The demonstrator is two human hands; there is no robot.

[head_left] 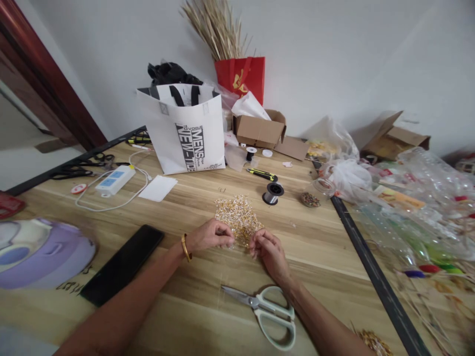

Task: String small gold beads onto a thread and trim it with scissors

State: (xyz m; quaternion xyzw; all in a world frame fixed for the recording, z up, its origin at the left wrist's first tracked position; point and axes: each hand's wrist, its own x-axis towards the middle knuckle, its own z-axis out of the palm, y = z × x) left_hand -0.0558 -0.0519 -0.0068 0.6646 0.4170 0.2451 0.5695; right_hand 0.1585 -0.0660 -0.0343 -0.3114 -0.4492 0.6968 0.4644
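Note:
A loose heap of gold and clear beads (239, 215) lies on the wooden table, seemingly strung on fine wire or thread. At its near left edge is my left hand (212, 234), thumb and fingers pinched together; what they hold is too small to name. My right hand (269, 249) is curled at the heap's near right side, its fingertips also closed on something I cannot make out. A small gap separates the two hands. Close below my right hand lie scissors (256, 302) with pale green handles, their blades pointing left.
Behind the heap are a spool of wire (273, 193), a yellow-black cutter knife (261, 174) and a jar of small beads (310, 199). A white bag (185, 128) stands at the back. A black phone (124, 262) lies left; plastic bottles (438, 188) crowd the right.

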